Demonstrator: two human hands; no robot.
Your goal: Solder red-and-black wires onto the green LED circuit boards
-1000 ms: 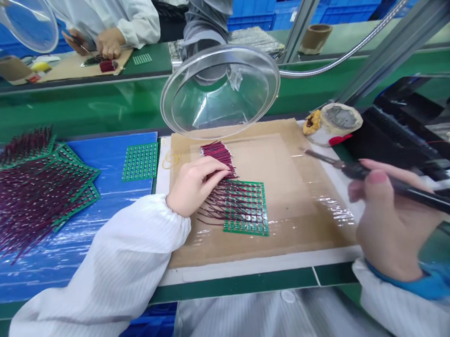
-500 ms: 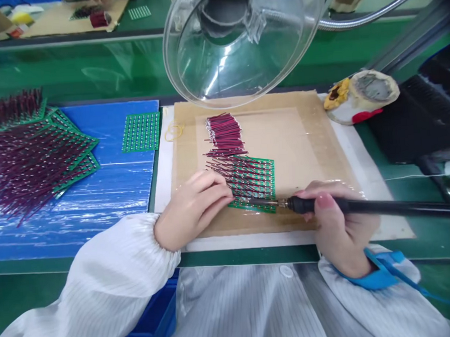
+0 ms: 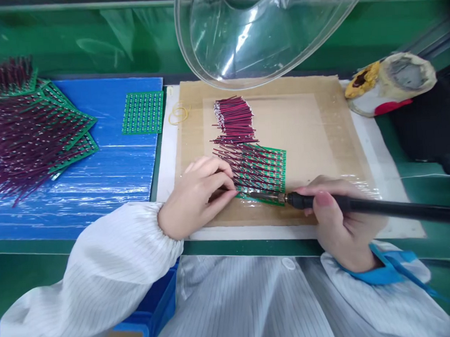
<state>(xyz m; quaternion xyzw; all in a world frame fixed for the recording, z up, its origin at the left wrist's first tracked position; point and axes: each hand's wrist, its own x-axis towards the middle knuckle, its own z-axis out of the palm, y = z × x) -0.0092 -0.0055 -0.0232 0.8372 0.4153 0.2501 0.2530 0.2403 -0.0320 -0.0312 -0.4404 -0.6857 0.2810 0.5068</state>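
Observation:
A small green circuit board [image 3: 272, 167] with many dark red wires soldered to it lies on a taped brown cardboard mat [image 3: 321, 133]. My left hand [image 3: 196, 195] pinches a thin red wire at the board's near left corner. My right hand [image 3: 341, 217] grips a black soldering iron [image 3: 381, 208] like a pen, and its metal tip touches the board's near edge beside my left fingertips. A loose bundle of red wires [image 3: 233, 118] lies just beyond the board.
A clear round magnifier lens [image 3: 263, 25] hangs over the far side of the mat. Left, a blue sheet [image 3: 115, 164] carries a bare green board [image 3: 142, 112] and a pile of wired boards [image 3: 27, 128]. A solder-tip cleaner stand [image 3: 390, 82] sits at right; a rubber band [image 3: 179, 113] lies nearby.
My right hand brought the soldering iron from the right side down to the board's near edge. My left hand slid from the wire bundle to the board's near corner. The view tilted downward.

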